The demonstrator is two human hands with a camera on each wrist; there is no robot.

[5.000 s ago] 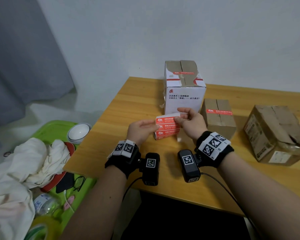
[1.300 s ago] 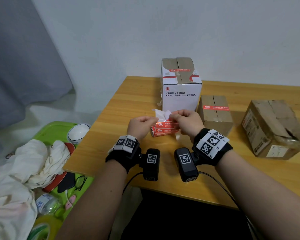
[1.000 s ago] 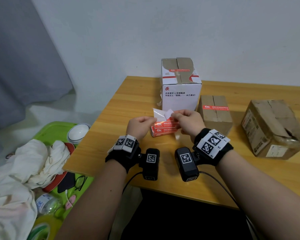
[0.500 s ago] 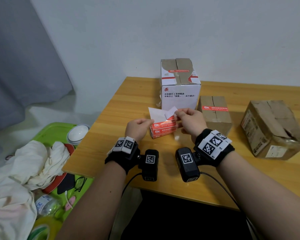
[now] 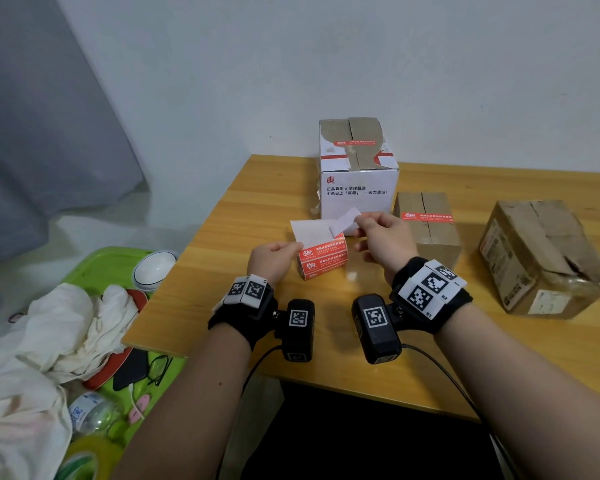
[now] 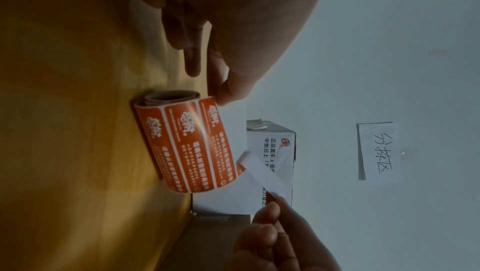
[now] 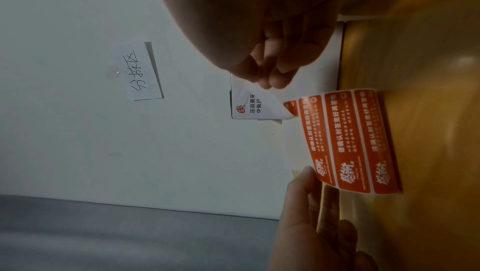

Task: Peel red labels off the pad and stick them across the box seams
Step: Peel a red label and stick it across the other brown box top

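Observation:
The pad of red labels is a curled strip that stands on the wooden table in front of me; it also shows as the label strip and the strip. My left hand pinches its left edge where the bare white backing rises. My right hand pinches the corner of one label, white underside up, partly lifted off the strip. Behind stand a white box and a small brown box, each with a red label across its top seam. A larger brown box sits to the right.
Below the table's left edge lies a green tray with white cloths, a white bowl, glasses and a bottle. A paper note is stuck on the wall behind. The table's front edge runs just under my wrists.
My right hand has drawn the label corner up and to the right, so more of it has come off and more white backing shows. The left hand has kept its hold.

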